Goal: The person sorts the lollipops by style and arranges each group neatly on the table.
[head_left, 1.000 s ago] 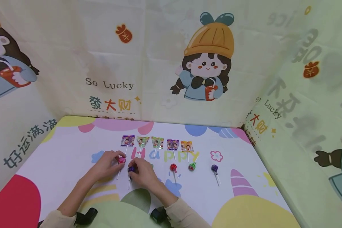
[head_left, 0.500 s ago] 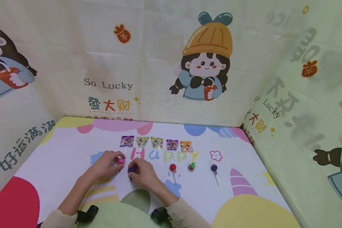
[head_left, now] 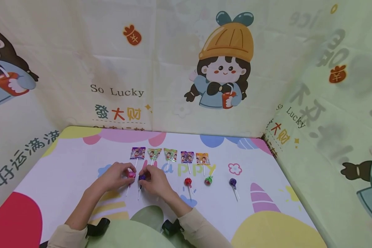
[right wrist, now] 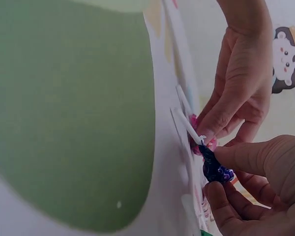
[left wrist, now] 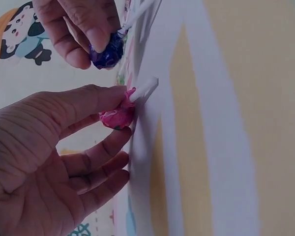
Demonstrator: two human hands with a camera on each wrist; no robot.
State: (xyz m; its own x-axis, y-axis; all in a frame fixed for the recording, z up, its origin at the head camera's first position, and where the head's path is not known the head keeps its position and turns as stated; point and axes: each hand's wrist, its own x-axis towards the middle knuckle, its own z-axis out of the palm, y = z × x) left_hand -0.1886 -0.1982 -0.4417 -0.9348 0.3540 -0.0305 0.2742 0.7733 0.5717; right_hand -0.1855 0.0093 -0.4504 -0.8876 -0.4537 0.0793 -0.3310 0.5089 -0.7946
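In the head view my left hand (head_left: 113, 178) pinches a pink-wrapped round lollipop (head_left: 131, 175) by its head. The left wrist view shows thumb and index finger at the pink wrapper (left wrist: 117, 118), the other fingers loosely bent below. Just to the right, my right hand (head_left: 157, 182) pinches a dark purple-blue lollipop (head_left: 142, 177) between thumb and fingers. Its shiny wrapper (right wrist: 217, 169) and white stick (right wrist: 188, 125) show in the right wrist view. The two lollipops are close side by side, sticks pointing toward me.
Behind the hands lies a row of flat-packed lollipops, among them a purple packet (head_left: 137, 153) and an orange one (head_left: 202, 158). To the right are a red lollipop (head_left: 188, 181), a green one (head_left: 208, 181) and a dark purple one (head_left: 233, 182). Patterned cloth walls (head_left: 167, 69) enclose the table.
My right hand has moved slightly forward, away from me, with the purple-blue lollipop, which is now about level with the pink one. The left hand has stayed nearly still.
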